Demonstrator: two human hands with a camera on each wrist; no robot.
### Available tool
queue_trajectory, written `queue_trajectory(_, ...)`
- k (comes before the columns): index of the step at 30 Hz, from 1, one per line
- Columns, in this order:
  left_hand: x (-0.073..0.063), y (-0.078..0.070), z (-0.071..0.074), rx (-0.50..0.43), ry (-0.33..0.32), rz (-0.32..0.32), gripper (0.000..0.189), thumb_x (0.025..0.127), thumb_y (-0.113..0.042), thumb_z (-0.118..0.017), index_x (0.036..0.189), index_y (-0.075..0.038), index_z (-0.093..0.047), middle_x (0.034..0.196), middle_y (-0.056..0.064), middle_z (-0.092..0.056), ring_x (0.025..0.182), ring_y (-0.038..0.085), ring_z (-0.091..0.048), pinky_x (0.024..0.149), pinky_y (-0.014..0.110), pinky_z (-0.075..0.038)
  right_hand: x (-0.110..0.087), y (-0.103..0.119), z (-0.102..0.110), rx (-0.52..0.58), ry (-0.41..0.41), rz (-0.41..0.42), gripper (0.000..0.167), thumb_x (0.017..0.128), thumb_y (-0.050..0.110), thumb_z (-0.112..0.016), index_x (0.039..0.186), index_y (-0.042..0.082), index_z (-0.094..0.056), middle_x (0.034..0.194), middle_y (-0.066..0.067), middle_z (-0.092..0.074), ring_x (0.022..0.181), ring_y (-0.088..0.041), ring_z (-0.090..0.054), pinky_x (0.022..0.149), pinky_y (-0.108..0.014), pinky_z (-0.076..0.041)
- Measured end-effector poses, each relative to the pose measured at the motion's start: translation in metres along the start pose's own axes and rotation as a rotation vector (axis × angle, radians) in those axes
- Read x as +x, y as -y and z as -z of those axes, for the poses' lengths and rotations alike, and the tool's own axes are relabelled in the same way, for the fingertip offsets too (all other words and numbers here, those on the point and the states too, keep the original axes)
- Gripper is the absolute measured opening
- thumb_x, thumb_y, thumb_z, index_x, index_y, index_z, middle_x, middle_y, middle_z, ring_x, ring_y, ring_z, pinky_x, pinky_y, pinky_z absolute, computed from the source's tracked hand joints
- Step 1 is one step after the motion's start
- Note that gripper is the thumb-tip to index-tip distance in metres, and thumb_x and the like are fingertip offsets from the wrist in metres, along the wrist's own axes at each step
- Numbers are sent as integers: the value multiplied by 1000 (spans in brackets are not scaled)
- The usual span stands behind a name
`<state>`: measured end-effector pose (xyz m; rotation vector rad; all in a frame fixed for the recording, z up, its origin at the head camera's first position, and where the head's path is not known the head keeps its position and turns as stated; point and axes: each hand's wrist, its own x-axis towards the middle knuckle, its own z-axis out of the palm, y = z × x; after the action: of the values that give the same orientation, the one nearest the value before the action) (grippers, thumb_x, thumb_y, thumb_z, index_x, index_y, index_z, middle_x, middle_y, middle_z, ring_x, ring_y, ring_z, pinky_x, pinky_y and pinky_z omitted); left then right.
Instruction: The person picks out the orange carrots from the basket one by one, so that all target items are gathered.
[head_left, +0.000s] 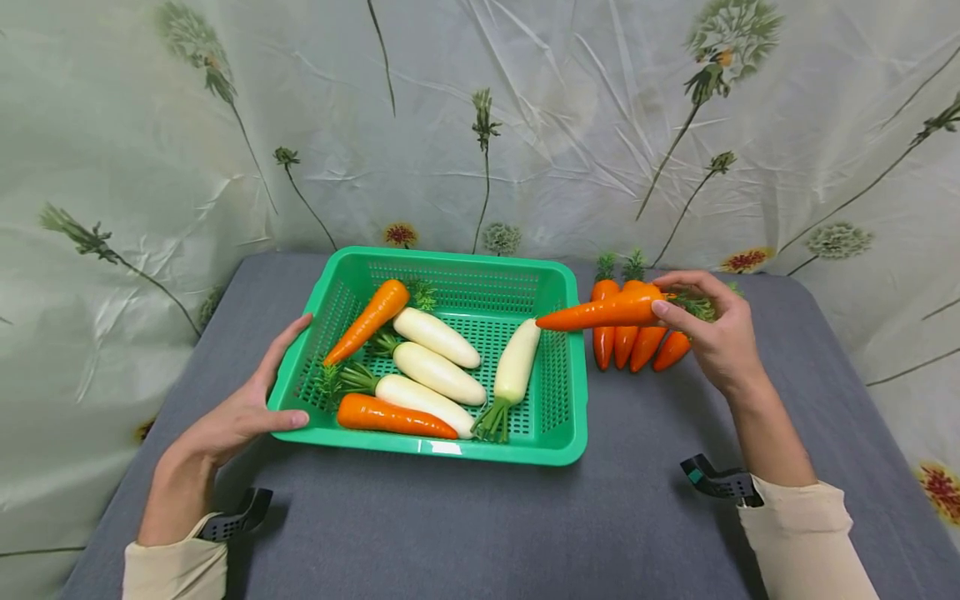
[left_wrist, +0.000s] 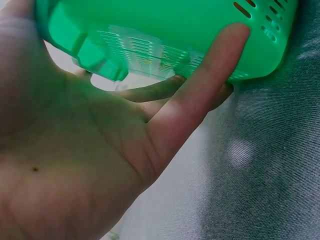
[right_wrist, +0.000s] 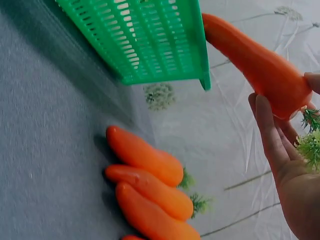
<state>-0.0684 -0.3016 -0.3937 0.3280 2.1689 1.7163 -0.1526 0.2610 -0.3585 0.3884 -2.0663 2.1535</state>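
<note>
A green perforated basket [head_left: 487, 454] sits on the table with two carrots [head_left: 375, 321] and several white radishes [head_left: 438, 372] inside. My left hand [head_left: 236, 412] holds its left front corner, thumb over the rim; in the left wrist view a straight finger [left_wrist: 200, 82] rests along the outer wall. In my right hand [head_left: 712, 333] is another carrot [head_left: 600, 311], pinched at its thick leafy end between thumb and fingers. Its tip points left, over the basket's right rim, and overlaps the end of the nearest white radish [head_left: 517, 362] in the head view.
Several more carrots [right_wrist: 145, 155] lie side by side on the grey cloth [head_left: 487, 533], right of the basket and under my right hand in the head view. A pale floral sheet [head_left: 420, 142] hangs behind the table. Both wrists wear dark straps [head_left: 723, 483].
</note>
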Motion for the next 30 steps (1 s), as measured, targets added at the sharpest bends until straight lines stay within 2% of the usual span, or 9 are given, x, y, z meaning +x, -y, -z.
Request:
queue_trajectory(9,1,1,0,9,-2,14,112,90,-4,-72,167,-41,0,164,15,-10,129,3,-44,95,17,-47,-2,1,19,173,-13,19,33,93,-20,-57,122,-6,-65,110,-7,-69,90,-15,-70,74,-23,-60)
queue_trajectory(14,0,1,0,4,-1,7,112,89,-3,-72,167,-40,0,162,15,-11,128,4,-44,95,17,-47,-4,-1,22,268,-75,24,29,92,-24,-54,111,-5,-63,97,-7,-73,81,-15,-68,73,-22,-58)
queue_trajectory(16,0,1,0,3,-1,6,112,89,-2,-72,167,-40,0,162,15,-11,128,4,-44,95,17,-47,-5,-1,22,277,-92,27,27,92,-24,-54,108,-5,-63,95,-8,-73,80,-15,-68,74,-22,-58)
queue_trajectory(23,0,0,0,10,-9,16,113,89,-2,-71,167,-41,0,162,15,-10,128,4,-43,95,17,-46,-7,-1,23,323,-121,44,26,91,-26,-53,99,-1,-55,96,-10,-73,95,-18,-71,78,-24,-57)
queue_trajectory(30,0,-1,0,2,-6,17,112,90,-3,-72,167,-41,0,163,16,-10,129,4,-44,95,17,-46,-9,-3,24,241,-124,48,26,88,-27,-55,94,-2,-59,97,-7,-71,103,-18,-70,86,-24,-58)
